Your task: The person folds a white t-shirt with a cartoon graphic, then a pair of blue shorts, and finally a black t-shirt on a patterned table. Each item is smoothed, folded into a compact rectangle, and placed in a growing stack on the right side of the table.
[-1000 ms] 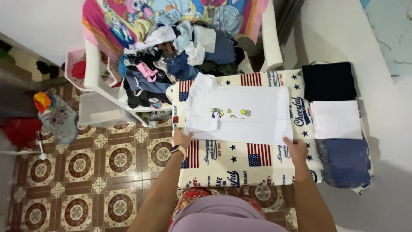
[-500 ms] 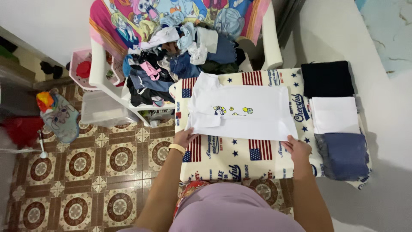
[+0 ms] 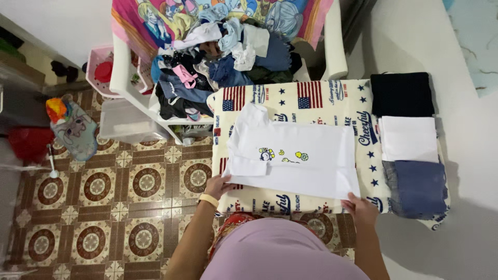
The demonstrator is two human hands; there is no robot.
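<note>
White shirt [image 3: 293,155] flat on bench [image 3: 311,98], print up. Left hand [image 3: 218,185] pinches shirt's near left corner, right hand [image 3: 358,207] near right corner; fingers closed on hem, likely keeping cloth taut. Three folded stacks [image 3: 407,137] right of shirt; chair with clothes heap [image 3: 223,62] beyond it.

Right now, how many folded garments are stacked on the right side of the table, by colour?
Black folded garment: 1
White folded garment: 1
Blue folded garment: 1
Total: 3
</note>
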